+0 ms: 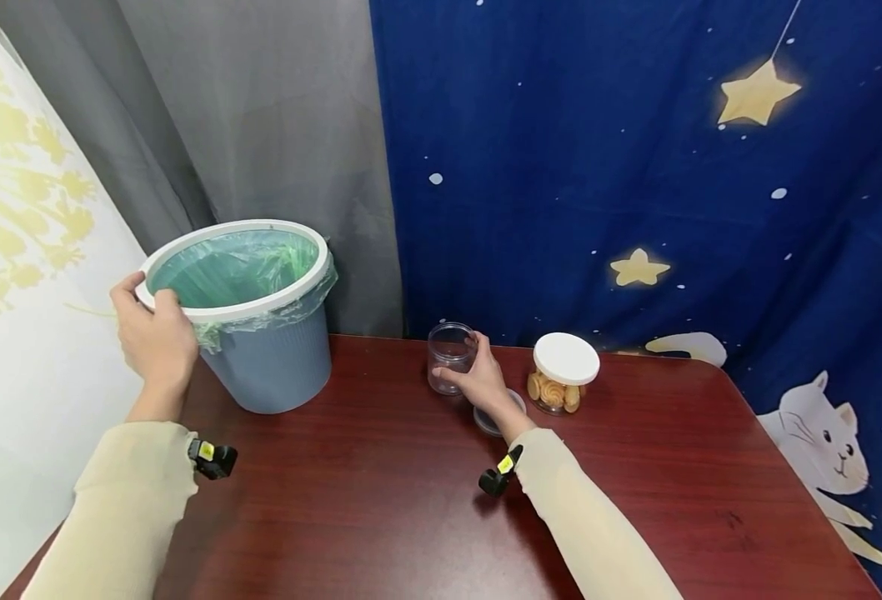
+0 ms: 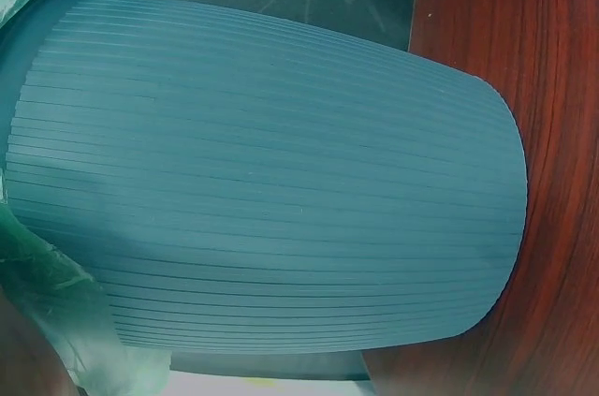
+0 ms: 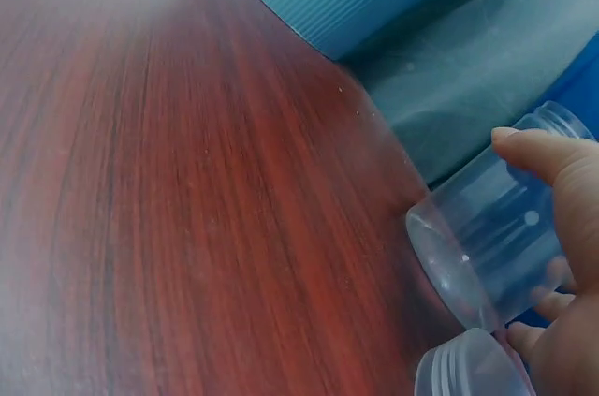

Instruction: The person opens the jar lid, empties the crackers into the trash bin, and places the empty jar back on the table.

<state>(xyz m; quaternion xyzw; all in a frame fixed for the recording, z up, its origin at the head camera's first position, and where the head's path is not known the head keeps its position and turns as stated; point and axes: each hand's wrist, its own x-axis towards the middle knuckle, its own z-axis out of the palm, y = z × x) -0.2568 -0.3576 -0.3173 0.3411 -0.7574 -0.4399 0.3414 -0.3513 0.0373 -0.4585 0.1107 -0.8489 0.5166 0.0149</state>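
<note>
A blue-grey ribbed trash can with a white rim and a green plastic liner stands at the table's back left. My left hand grips its rim, thumb over the top. In the left wrist view the can's ribbed side fills most of the picture. My right hand holds a clear, uncapped plastic jar near the back edge, thumb and fingers on opposite sides. Its thumb shows against the jar in the right wrist view. A clear lid lies under the right wrist.
Right of the right hand stands a jar of cookies with a white lid. The dark red wooden table runs back to grey and blue star-print curtains. A white patterned cloth hangs on the left.
</note>
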